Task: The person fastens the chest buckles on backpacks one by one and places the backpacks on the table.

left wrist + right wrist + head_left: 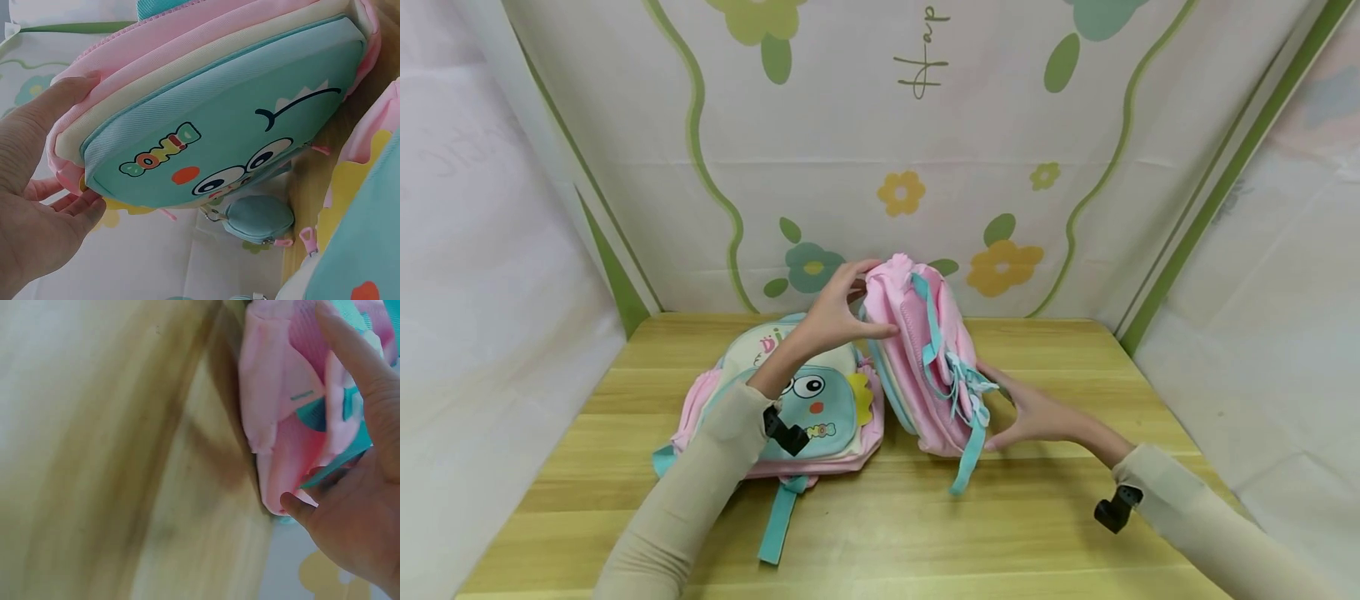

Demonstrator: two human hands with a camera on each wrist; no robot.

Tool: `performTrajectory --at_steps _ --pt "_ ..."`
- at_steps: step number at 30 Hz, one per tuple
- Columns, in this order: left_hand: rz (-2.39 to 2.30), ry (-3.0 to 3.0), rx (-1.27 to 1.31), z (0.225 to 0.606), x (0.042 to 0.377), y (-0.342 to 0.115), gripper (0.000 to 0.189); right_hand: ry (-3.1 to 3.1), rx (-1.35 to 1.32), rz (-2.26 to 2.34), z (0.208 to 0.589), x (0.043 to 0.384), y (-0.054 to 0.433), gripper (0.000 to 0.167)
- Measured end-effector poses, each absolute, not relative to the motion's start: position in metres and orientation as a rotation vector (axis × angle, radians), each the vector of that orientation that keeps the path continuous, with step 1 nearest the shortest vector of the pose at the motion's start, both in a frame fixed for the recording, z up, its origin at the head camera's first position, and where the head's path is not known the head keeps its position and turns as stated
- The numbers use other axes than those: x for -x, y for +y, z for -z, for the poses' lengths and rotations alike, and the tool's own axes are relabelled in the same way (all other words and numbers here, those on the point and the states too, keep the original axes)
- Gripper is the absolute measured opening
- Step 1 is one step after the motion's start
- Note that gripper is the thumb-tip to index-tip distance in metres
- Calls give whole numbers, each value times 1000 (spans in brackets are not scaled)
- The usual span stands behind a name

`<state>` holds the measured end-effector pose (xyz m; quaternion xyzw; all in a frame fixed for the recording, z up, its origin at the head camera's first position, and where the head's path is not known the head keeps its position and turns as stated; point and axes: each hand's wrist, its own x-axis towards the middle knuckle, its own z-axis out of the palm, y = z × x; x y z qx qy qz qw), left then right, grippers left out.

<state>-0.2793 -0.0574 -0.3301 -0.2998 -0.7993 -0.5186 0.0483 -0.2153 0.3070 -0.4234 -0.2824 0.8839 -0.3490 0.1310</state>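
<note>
A pink and teal backpack [917, 358] stands tilted on one end, its straps facing right. My left hand [838, 312] grips its raised end, thumb over the pink edge and fingers at the far corner; the left wrist view shows its cartoon-face front [219, 125]. My right hand [1037, 412] holds the strap side near the table, with thumb and fingers spread around the pink fabric and teal strap [350, 456]; some fingertips are hidden. A second backpack [827, 417] with a cartoon face lies front up at the left, partly behind my left forearm.
Both backpacks are on a wooden table [925, 533]. A flower-print cloth [880, 125] stands behind it, with pale cloth sides. A small teal pouch [259, 219] hangs by the backpack front. The second backpack's teal strap [778, 525] trails toward the table's front.
</note>
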Motion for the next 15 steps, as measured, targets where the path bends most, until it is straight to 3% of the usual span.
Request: performTrajectory --at_steps 15 --pt "1578 -2503 835 338 277 -78 97 2571 820 1096 446 204 302 119"
